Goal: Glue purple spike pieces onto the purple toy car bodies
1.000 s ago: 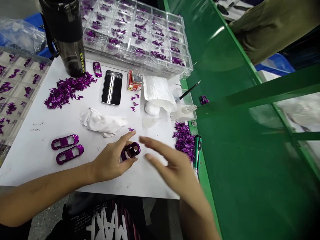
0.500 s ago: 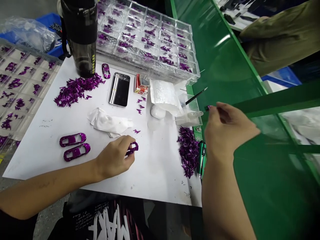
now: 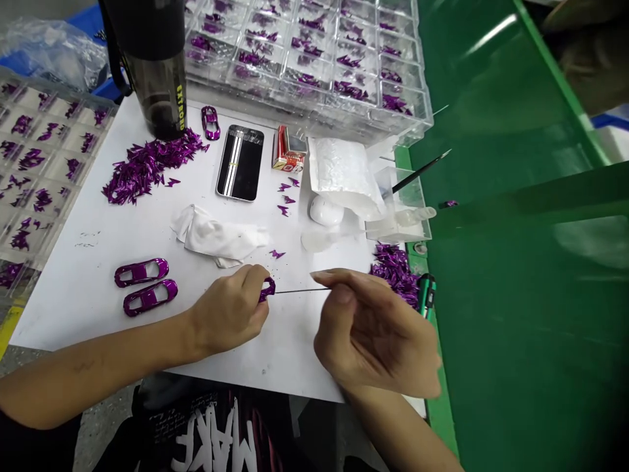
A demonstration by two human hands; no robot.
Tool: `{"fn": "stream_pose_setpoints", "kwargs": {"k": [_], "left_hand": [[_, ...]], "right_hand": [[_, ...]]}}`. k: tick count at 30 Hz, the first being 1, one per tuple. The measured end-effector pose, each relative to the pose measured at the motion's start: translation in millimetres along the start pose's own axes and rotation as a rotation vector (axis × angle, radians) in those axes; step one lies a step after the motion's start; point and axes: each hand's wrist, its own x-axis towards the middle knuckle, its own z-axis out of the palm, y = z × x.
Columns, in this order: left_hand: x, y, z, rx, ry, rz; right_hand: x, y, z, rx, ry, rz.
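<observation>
My left hand [image 3: 233,308] is closed around a purple toy car body [image 3: 268,288], just above the white sheet. Its front end pokes out past my fingertips. To the right, my right hand [image 3: 376,328] pinches a thin dark rod [image 3: 302,290] between thumb and fingers. The rod's far end reaches the car body; whether it touches cannot be made out. Two purple car bodies [image 3: 150,297] lie side by side left of my left hand. A white cloth [image 3: 216,236] is crumpled above it, with a small purple piece [image 3: 277,254] close by.
Purple piece heaps lie by the dark bottle [image 3: 162,98] and the green cutter [image 3: 426,295]. A phone [image 3: 240,162], a small red box [image 3: 289,149], a white pouch [image 3: 344,174] and a clear holder [image 3: 403,223] stand behind. Compartment trays [image 3: 314,59] line the back.
My right hand has moved left and down from the green surface to the car body, with the thin rod now showing. My left hand still holds the car body. The view has shifted.
</observation>
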Motion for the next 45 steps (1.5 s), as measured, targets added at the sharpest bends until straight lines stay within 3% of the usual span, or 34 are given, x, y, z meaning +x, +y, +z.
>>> {"fn": "stream_pose_setpoints", "kwargs": {"k": [3, 14, 20, 25, 29, 38, 42, 45], "left_hand": [[1, 2, -2.5, -0.003, -0.027, -0.006], [2, 2, -1.5, -0.047, -0.031, -0.079], [7, 1, -5.7, -0.218, -0.018, -0.182], [14, 3, -13.2, -0.342, -0.03, -0.319], [15, 5, -15.3, -0.366, -0.033, -0.339], [16, 4, -16.1, -0.374, -0.047, -0.362], [15, 4, -15.5, -0.414, -0.04, -0.346], [14, 6, -15.7, -0.47, -0.029, -0.325]], "right_hand": [[3, 3, 8, 0.053, 0.011, -0.079], [1, 5, 19, 0.045, 0.039, -0.031], [10, 0, 18, 0.036, 0.178, 0.004], [5, 0, 22, 0.072, 0.15, 0.028], [3, 3, 25, 0.067, 0.101, 0.028], [7, 0, 36, 0.051, 0.181, 0.02], [14, 3, 21, 0.023, 0.181, 0.027], [29, 11, -5, -0.035, 0.068, 0.101]]}}
